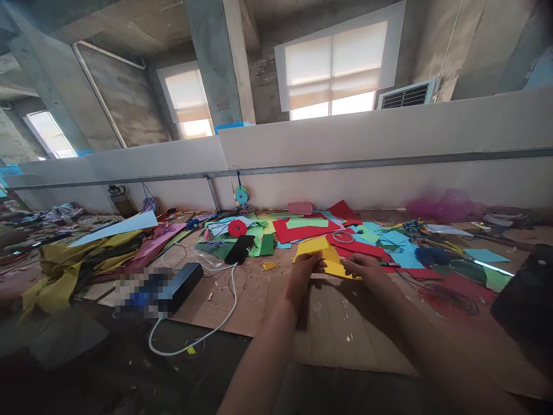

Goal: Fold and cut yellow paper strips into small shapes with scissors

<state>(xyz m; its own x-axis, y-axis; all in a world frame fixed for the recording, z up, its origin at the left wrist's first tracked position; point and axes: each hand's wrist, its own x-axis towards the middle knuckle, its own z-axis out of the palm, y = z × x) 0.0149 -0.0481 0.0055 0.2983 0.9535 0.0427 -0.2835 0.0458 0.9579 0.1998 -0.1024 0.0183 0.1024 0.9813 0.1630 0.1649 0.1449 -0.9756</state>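
Both of my hands hold a folded yellow sheet of paper [328, 257] just above the brown cardboard work surface [332, 323]. My left hand [305, 274] pinches its left edge with curled fingers. My right hand [367, 270] grips its right edge, fingers closed on the paper. Behind the sheet lie several red [302, 230], green and blue [395, 242] paper pieces.
A black box [184, 282] with a white cable [216, 323] lies at the left. Yellow and pink sheets [86, 256] pile up at the far left. A black object [527, 300] sits at the right edge. A white partition wall [345, 173] closes the back.
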